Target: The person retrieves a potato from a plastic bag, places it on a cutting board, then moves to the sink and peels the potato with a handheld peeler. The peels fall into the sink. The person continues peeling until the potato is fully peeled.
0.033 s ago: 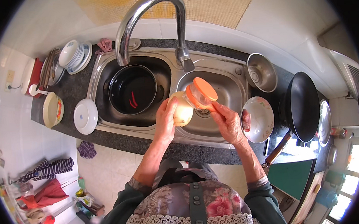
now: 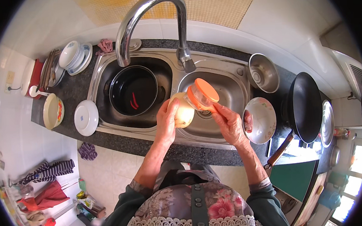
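The glass jar (image 2: 184, 110) with an orange lid (image 2: 203, 94) is held tilted over the right sink basin (image 2: 225, 89), just below the faucet (image 2: 150, 15) spout. The left hand (image 2: 167, 122) is wrapped around the jar's pale body, fingers closed on it. The right hand (image 2: 229, 124) grips the lid end from the 4 o'clock side, fingertips clamped on the lid rim.

At 9 o'clock from the jar, the left basin holds a black pot (image 2: 133, 91) with two red chillies in it. At 3 o'clock, a floral bowl (image 2: 262, 120) rests on the dark countertop (image 2: 120, 143), just beside the right hand. At 2 o'clock stands a steel bowl (image 2: 263, 72). Farther toward 3 o'clock lies a black wok (image 2: 305, 107) with a wooden handle. At 9 o'clock, beyond the sink, a white saucer (image 2: 86, 117) and a cream bowl (image 2: 53, 111) sit on the countertop. At 10 o'clock, stacked white dishes (image 2: 74, 57) stand near the wall.
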`<state>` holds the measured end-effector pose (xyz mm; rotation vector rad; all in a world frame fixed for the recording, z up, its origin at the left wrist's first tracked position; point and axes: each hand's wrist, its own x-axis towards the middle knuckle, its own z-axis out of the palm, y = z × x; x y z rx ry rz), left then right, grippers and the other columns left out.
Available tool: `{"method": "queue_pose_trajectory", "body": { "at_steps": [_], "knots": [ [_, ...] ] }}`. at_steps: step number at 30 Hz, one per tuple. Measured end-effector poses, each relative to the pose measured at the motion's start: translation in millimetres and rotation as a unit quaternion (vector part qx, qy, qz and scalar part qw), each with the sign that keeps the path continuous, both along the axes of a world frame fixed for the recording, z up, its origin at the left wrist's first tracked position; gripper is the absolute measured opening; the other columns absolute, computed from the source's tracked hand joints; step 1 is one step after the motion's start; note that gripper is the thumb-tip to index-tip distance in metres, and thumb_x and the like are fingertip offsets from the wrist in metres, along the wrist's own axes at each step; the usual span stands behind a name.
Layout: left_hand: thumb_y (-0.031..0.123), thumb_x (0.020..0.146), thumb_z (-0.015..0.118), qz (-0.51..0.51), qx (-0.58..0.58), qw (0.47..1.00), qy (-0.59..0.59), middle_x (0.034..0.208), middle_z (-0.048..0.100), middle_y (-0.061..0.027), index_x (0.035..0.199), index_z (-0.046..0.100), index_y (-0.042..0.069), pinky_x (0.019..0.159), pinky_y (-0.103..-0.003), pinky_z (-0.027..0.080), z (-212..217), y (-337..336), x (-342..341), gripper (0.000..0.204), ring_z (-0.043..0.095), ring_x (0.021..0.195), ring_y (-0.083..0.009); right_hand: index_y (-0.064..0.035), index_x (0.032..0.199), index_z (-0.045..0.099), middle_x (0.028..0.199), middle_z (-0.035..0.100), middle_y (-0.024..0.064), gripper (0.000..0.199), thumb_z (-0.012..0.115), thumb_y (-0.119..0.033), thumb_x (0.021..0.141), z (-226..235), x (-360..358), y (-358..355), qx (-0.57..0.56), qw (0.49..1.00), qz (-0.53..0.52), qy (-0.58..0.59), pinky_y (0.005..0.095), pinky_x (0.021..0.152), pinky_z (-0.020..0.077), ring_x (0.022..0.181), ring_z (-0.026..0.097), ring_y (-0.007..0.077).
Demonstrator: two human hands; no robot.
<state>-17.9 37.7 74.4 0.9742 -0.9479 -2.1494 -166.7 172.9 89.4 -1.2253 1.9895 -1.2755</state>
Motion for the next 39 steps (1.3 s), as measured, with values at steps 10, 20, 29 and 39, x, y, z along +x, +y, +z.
{"method": "queue_pose_trajectory", "body": {
  "at_steps": [10, 20, 29, 39],
  "knots": [
    [0.036, 0.084, 0.061, -0.007, 0.059, 0.997, 0.046, 0.094, 0.060, -0.0075, 0.104, 0.055, 0.001, 0.071, -0.028, 0.049, 4.3, 5.1, 9.0, 0.041, 0.060, 0.084, -0.0134, -0.0076, 0.124, 0.053, 0.066, 0.052, -0.0045, 0.036, 0.055, -0.017, 0.089, 2.6, -18.8, 5.7, 0.025, 0.994, -0.090, -0.060, 0.0183, 0.058, 0.0395, 0.062, 0.046, 0.0020],
    [0.050, 0.088, 0.046, -0.064, 0.165, 0.980, 0.089, 0.106, 0.060, -0.0091, 0.119, 0.050, 0.006, 0.078, -0.038, 0.051, -3.0, 1.1, 3.1, 0.054, 0.060, 0.094, -0.0204, 0.0000, 0.119, 0.054, 0.082, 0.062, 0.0033, 0.034, 0.059, -0.011, 0.087, 8.6, -10.5, 1.6, 0.035, 0.991, -0.127, -0.033, 0.0212, 0.065, 0.0434, 0.072, 0.052, 0.0063],
    [0.060, 0.088, 0.036, -0.072, 0.221, 0.956, 0.178, 0.104, 0.061, -0.0062, 0.117, 0.051, 0.008, 0.061, -0.032, 0.054, -3.8, 0.9, -0.5, 0.061, 0.061, 0.089, -0.0169, 0.0018, 0.110, 0.055, 0.079, 0.054, 0.0075, 0.024, 0.053, -0.010, 0.089, 13.7, 15.5, 20.4, 0.001, 0.998, 0.064, -0.020, 0.0251, 0.064, 0.0432, 0.069, 0.051, 0.0136],
    [0.049, 0.087, 0.048, -0.048, 0.246, 0.959, 0.132, 0.101, 0.062, -0.0101, 0.116, 0.052, 0.004, 0.072, -0.036, 0.054, 4.6, 5.8, -10.1, 0.053, 0.061, 0.091, -0.0228, 0.0005, 0.115, 0.055, 0.088, 0.060, 0.0148, 0.034, 0.060, -0.006, 0.083, -1.2, -0.8, 4.0, -0.033, 0.998, 0.020, 0.051, 0.0291, 0.065, 0.0483, 0.072, 0.062, 0.0263]
  ]
}}
